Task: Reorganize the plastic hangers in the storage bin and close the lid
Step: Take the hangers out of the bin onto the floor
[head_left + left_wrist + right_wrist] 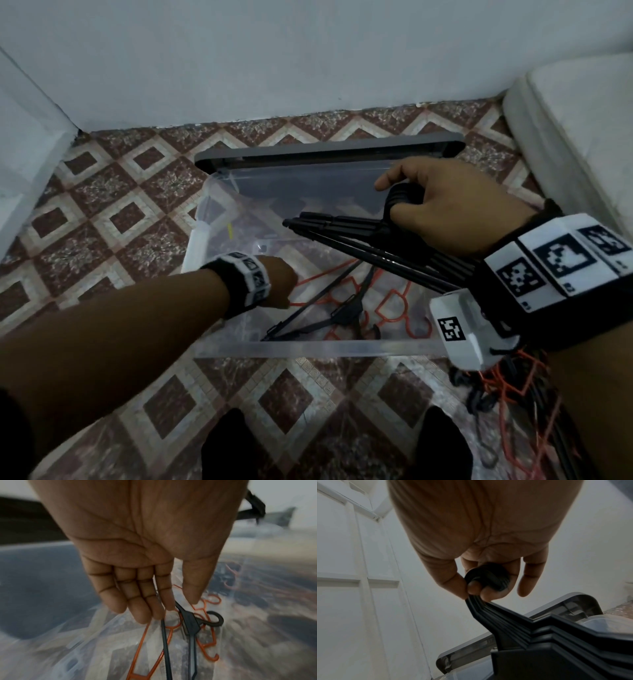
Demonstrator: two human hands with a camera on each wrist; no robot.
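Hands work over patterned floor tiles below white wall.

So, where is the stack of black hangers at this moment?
In the head view the stack of black hangers hangs by its hooks from the right hand, above the right half of the open storage bin, in front of its raised lid.

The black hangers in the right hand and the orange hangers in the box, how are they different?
The black hangers form one neat stack, gripped by their hooks in the right hand above the storage bin; the orange hangers lie loose and tangled on the bin's bottom, where the left hand reaches with straight fingers. The black ones look thick and flat, the orange ones thin. Both kinds have hooks.
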